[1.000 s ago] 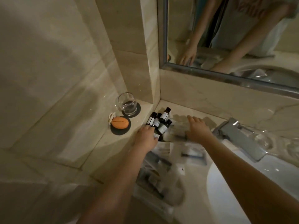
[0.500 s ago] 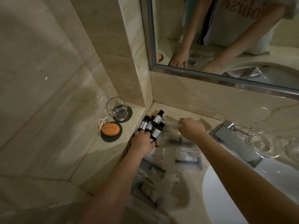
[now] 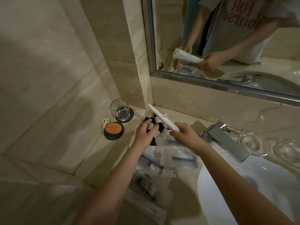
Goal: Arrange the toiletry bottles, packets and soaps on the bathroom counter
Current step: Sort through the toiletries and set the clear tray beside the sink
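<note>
Several small dark bottles (image 3: 157, 123) with white labels stand in the counter corner below the mirror. My left hand (image 3: 145, 135) reaches over them with fingers spread and touches their tops. My right hand (image 3: 184, 134) grips a flat white packet (image 3: 162, 118), lifted edge-on above the bottles and pointing toward the corner. Several clear packets (image 3: 172, 157) lie scattered on the beige counter (image 3: 183, 117) under both forearms. An orange soap (image 3: 113, 127) with a cord sits on a dark coaster on the raised ledge to the left.
A glass tumbler (image 3: 120, 109) stands on a second coaster behind the soap. A chrome tap (image 3: 225, 140) overhangs the white basin (image 3: 243, 192) on the right, with two clear glass dishes (image 3: 253, 144) beyond it. The mirror (image 3: 227, 46) hangs above.
My right hand has picked a white packet up off the counter and raised it over the bottles. My left hand has moved forward from the bottles' near side onto their tops.
</note>
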A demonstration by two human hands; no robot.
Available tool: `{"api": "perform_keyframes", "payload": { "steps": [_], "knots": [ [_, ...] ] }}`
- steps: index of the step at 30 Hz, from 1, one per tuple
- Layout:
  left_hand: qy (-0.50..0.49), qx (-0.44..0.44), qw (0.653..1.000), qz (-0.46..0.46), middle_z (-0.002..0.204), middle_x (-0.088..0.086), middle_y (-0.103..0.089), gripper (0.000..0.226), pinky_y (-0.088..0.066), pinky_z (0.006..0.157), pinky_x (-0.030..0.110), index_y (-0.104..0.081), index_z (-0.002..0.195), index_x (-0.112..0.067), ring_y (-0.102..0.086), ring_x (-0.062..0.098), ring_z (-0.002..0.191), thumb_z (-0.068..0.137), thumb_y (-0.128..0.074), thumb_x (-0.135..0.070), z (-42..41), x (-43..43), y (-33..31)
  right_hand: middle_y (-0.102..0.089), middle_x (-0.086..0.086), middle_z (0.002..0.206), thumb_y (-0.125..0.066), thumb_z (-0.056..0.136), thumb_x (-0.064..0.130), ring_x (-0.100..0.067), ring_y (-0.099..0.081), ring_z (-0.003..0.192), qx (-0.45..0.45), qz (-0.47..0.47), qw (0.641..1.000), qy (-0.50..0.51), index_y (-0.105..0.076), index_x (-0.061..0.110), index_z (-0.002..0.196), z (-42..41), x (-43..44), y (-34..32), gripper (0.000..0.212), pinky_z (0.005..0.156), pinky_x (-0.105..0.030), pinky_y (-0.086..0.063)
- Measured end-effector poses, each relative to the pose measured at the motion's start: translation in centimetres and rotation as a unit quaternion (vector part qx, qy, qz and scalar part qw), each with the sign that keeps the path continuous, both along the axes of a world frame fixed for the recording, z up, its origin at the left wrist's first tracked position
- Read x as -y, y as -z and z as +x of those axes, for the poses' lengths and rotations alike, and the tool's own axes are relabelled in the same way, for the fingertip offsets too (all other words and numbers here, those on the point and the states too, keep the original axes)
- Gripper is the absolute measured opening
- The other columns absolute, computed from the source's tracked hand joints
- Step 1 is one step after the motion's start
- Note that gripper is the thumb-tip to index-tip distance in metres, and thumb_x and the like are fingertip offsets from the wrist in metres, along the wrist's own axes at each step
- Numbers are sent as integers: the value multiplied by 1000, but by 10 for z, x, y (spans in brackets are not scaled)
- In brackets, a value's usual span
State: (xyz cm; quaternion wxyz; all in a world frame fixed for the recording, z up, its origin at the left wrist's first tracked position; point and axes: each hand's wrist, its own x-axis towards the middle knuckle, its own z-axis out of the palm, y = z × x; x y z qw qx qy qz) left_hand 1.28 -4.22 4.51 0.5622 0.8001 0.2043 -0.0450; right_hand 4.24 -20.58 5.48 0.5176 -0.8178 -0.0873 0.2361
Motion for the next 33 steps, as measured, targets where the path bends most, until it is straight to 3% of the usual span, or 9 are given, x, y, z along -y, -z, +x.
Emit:
{"api": "perform_keyframes", "payload": {
  "steps": [4,9,13,17,20,23,25,28,33],
  "knots": [
    [28,8,989,-145,116,-7,-56,14,-38,96,34,-55,108,-32,-47,17,121,95,-47,-32,-19,4,-25,-56,-3,68,-43,99,25,-14,-47,54,-148,100,980,-87,-60,10,115,-21,-7,-6,28,54,-22,-43],
    [-17,17,991,-135,106,6,-65,16,-47,99,46,-61,103,-20,-60,26,110,94,-52,-28,-31,-1,-30,-60,-4,70,-42,98,38,-14,-59,65,-186,75,965,-167,-65,14,112,-35,-13,-6,36,76,-24,-50],
    [-48,48,992,-108,97,3,-67,20,-52,89,35,-61,106,-12,-64,18,96,93,-53,-26,-41,-5,-27,-63,0,80,-45,96,43,-14,-58,74,-113,-44,980,-157,-65,16,108,-43,-13,5,36,74,-26,-46],
    [-91,50,993,-57,103,2,-65,24,-53,81,29,-58,113,-11,-62,16,96,94,-52,-25,-46,-18,-26,-65,-9,110,-53,94,27,-27,-60,101,32,-126,991,-42,-60,13,117,-31,5,27,28,86,-34,-47],
    [-86,47,995,-11,109,4,-64,25,-51,78,27,-57,115,-10,-60,17,99,95,-51,-23,-51,-28,-21,-59,-12,126,-57,90,28,-30,-57,110,113,-291,946,-91,-49,14,130,-25,26,42,44,87,-34,-46],
    [-84,34,996,18,112,4,-63,26,-51,87,35,-56,116,-9,-59,18,102,95,-50,-23,-57,-35,-15,-47,-9,137,-63,82,43,-28,-48,120,133,-354,905,-195,-42,21,137,-31,33,60,63,94,-38,-46],
    [-81,23,996,21,111,2,-61,27,-49,86,33,-55,119,-8,-57,16,101,95,-50,-22,-61,-36,-12,-41,-6,138,-64,78,51,-26,-41,123,154,-382,883,-223,-41,24,135,-39,30,74,67,94,-38,-45],
    [-70,11,997,40,112,3,-61,28,-48,85,33,-55,119,-7,-57,17,100,95,-50,-21,-63,-36,-8,-39,-7,137,-65,74,53,-27,-39,124,150,-390,891,-176,-39,21,134,-43,25,83,73,93,-39,-43],
    [-54,-1,998,44,107,2,-61,25,-44,75,26,-56,117,-8,-57,14,96,95,-51,-20,-64,-36,-5,-51,-10,125,-67,73,58,-27,-52,110,178,-406,880,-171,-43,12,123,-36,14,81,72,87,-37,-45]
  ]
}}
